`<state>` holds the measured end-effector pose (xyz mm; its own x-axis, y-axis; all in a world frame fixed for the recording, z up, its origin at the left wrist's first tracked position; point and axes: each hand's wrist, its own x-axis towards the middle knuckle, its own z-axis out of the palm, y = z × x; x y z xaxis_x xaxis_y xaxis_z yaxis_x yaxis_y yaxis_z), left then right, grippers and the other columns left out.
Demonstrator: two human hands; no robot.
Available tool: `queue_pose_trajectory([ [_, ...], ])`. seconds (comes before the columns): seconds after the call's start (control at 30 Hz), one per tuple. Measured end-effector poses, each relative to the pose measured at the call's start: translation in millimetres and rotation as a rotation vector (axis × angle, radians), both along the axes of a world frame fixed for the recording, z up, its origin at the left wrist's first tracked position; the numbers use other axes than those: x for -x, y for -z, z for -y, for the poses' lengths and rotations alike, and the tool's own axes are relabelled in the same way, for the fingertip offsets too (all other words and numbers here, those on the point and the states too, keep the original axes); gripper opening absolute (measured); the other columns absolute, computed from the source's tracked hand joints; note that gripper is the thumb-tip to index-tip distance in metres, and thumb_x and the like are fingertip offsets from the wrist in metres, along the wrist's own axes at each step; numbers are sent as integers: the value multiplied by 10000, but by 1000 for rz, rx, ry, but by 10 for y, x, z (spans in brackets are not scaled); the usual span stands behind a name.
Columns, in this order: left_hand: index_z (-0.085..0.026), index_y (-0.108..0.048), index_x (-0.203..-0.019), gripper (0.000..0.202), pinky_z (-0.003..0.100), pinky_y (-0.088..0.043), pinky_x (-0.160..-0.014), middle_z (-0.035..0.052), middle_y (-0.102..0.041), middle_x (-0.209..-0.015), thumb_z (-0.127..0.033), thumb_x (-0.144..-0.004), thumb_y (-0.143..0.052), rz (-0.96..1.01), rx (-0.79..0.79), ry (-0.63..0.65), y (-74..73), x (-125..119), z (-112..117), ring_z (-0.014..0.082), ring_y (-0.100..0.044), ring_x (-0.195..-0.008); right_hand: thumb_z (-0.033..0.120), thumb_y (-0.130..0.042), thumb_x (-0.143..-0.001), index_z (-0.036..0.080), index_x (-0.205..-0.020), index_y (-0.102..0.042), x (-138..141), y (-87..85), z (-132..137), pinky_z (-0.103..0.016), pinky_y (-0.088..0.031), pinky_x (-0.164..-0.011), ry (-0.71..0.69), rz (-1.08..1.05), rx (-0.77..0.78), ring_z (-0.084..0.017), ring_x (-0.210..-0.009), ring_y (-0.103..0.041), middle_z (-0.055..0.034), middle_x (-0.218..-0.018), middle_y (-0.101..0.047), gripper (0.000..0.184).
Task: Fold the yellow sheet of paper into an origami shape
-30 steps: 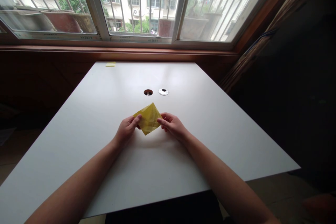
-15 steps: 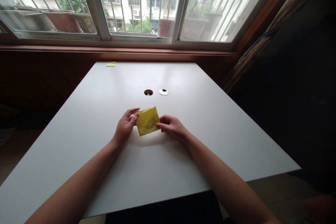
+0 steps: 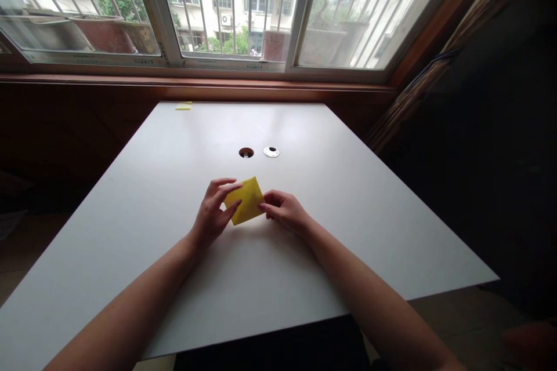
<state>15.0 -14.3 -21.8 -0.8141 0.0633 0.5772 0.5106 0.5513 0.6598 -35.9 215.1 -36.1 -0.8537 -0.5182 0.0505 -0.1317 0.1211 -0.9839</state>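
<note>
A folded yellow paper [image 3: 248, 201] is held just above the white table [image 3: 174, 174] near its middle. My left hand [image 3: 213, 214] covers the paper's left side, fingers bent over its top and front edges. My right hand [image 3: 285, 210] pinches the paper's right corner between thumb and fingers. Both forearms reach in from the near edge of the table.
A round cable hole [image 3: 246, 152] and its white cap [image 3: 271, 152] lie just beyond the paper. A small yellow pad [image 3: 183, 106] sits at the table's far left edge. A barred window and wooden sill run behind; a dark curtain hangs at right.
The paper has turned from a diamond standing on its point to a flatter, smaller shape. My left fingers have moved over its left side. My right hand has barely moved.
</note>
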Motion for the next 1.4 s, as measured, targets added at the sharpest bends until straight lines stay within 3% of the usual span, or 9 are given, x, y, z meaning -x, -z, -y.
queue_pose_trajectory([
  [0.1, -285, -560, -1283, 407, 344, -605, -751, 92, -525, -1254, -256, -885, -638, 19, -12, -56, 0, -7, -6, 250, -542, -1168, 426, -710, -800, 177, -926, -685, 4, 17, 0, -263, -505, -573, 2, -13, 11, -131, -588, -616, -15, -739, -669, 281],
  [0.27, -268, -618, -1178, 287, 316, -608, -695, 91, -525, -1232, -270, -891, -633, 26, -13, -61, 4, -1, -1, 238, -565, -1123, 407, -702, -809, 183, -931, -687, 1, 23, -6, -268, -515, -576, 17, -46, 1, -135, -585, -623, -16, -743, -670, 255],
  [0.5, -226, -627, -1018, 125, 398, -577, -874, 82, -487, -1256, -189, -899, -622, -135, 60, 33, 16, -2, -16, 169, -622, -969, 422, -699, -808, 181, -939, -686, 1, 18, 9, -265, -513, -565, 38, -47, 3, -133, -569, -626, -20, -741, -678, 275],
  [0.83, -271, -676, -1002, 138, 423, -616, -830, 80, -472, -1299, -202, -904, -608, -138, 120, 126, 63, 7, -9, 215, -589, -1084, 424, -689, -820, 184, -936, -679, 22, 50, 16, -257, -510, -559, 45, -41, 21, -131, -570, -624, -13, -718, -669, 266],
  [1.23, -226, -684, -953, 89, 359, -600, -762, 95, -515, -1240, -241, -919, -603, -80, -18, 109, 6, -12, -27, 188, -652, -963, 452, -702, -810, 180, -927, -673, 15, 10, 12, -256, -500, -564, 39, -37, 28, -131, -569, -623, -10, -715, -663, 297],
  [1.4, -224, -668, -922, 94, 336, -588, -751, 91, -544, -1225, -304, -906, -621, 91, -218, 56, -20, -19, -31, 234, -594, -1097, 533, -645, -844, 182, -926, -661, 8, 9, -11, -256, -497, -580, 52, -33, 34, -131, -583, -609, -9, -703, -652, 361],
])
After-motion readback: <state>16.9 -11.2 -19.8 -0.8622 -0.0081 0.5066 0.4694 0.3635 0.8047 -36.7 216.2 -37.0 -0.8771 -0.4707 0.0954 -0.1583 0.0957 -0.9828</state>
